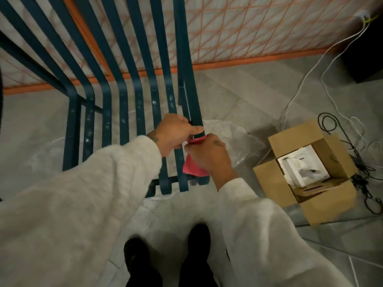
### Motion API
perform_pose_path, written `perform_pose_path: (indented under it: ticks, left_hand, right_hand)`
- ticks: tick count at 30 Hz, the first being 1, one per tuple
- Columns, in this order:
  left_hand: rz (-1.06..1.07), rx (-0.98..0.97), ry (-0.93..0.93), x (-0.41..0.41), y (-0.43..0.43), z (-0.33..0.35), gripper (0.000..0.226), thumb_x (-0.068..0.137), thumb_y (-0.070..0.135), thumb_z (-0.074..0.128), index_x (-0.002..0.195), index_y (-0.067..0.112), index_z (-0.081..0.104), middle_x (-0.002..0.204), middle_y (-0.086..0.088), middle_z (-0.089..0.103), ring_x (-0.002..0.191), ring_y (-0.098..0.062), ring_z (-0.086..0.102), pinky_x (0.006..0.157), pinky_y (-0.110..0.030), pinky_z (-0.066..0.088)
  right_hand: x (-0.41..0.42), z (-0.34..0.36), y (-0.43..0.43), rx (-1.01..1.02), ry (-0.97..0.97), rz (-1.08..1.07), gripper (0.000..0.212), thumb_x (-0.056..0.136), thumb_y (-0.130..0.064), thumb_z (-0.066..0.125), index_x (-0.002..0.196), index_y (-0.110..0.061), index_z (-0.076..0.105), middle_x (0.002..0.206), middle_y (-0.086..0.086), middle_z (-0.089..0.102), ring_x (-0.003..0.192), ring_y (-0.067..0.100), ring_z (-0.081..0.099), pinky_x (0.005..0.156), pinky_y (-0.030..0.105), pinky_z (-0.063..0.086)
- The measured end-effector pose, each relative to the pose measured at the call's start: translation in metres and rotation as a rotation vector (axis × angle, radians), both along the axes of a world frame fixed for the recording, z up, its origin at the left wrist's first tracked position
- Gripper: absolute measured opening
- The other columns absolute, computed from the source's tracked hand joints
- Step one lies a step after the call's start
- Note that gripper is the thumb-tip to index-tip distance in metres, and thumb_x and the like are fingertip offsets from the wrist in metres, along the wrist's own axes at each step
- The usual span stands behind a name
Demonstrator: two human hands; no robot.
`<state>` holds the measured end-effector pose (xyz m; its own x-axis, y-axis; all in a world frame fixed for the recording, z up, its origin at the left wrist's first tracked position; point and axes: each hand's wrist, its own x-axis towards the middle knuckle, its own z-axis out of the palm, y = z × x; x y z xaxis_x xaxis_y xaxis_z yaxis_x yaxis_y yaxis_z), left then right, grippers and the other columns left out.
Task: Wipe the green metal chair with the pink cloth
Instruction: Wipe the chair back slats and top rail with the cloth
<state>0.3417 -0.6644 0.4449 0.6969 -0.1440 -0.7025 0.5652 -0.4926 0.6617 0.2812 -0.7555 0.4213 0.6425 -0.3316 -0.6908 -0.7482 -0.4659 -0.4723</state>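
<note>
My left hand [173, 131] grips the rightmost slat [191, 90] of the chair [123, 104]. My right hand [209, 155], just beside it, clutches the cloth [193, 170], pressing it against that same slat.

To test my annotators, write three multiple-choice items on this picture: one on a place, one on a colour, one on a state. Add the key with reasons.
1. Where is the pink cloth?
A. Over the person's shoe.
B. On the outer right slat of the chair, in the right hand.
C. Spread flat on the floor.

2. What colour are the sleeves?
A. Black.
B. Red.
C. Off-white.

3. How is the cardboard box?
A. Open, flaps spread.
B. Taped shut.
C. Flattened.

Key:
1 B: the right hand grips the cloth against that slat, just below the left hand, which holds the chair.
2 C: both sleeves are pale.
3 A: the white contents show inside.
</note>
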Motion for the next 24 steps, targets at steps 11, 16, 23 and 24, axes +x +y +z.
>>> perform_pose_path:
  ticks: [11,16,23,24]
  left_hand:
    - [-0.048,-0.079,-0.027,0.001,0.008,0.006,0.036,0.085,0.025,0.073,0.116,0.009,0.064,0.11,0.002,0.068,0.081,-0.005,0.06,0.043,-0.012,0.038]
    - [-0.049,-0.115,-0.024,0.001,0.01,0.009,0.042,0.086,0.024,0.072,0.121,0.006,0.06,0.116,-0.003,0.067,0.075,-0.003,0.057,0.027,-0.006,0.031]
    - [-0.076,-0.096,-0.049,0.0,0.009,0.007,0.04,0.085,0.028,0.072,0.12,0.011,0.062,0.115,0.0,0.067,0.084,-0.007,0.06,0.038,-0.011,0.036]
    - [-0.078,-0.088,-0.05,-0.001,0.008,0.007,0.041,0.085,0.029,0.072,0.12,0.011,0.063,0.115,0.001,0.067,0.089,-0.009,0.06,0.044,-0.014,0.035]
  right_hand:
    - [-0.052,-0.035,0.021,-0.02,-0.59,-0.276,0.034,0.083,-0.027,0.077,0.101,-0.025,0.048,0.073,-0.015,0.055,0.06,-0.003,0.059,0.053,0.005,0.043]
    - [-0.085,-0.06,0.03,0.057,-0.605,-0.298,0.041,0.082,-0.02,0.079,0.103,-0.033,0.047,0.082,-0.013,0.063,0.071,-0.001,0.067,0.062,0.018,0.056]
    - [-0.025,-0.025,0.01,-0.048,-0.343,-0.14,0.036,0.086,-0.03,0.071,0.113,-0.017,0.052,0.091,-0.004,0.06,0.076,0.004,0.062,0.065,0.017,0.044]
    - [-0.007,-0.019,0.007,-0.085,-0.267,-0.087,0.043,0.085,-0.035,0.069,0.119,-0.015,0.052,0.101,0.0,0.061,0.088,0.015,0.059,0.073,0.027,0.044]
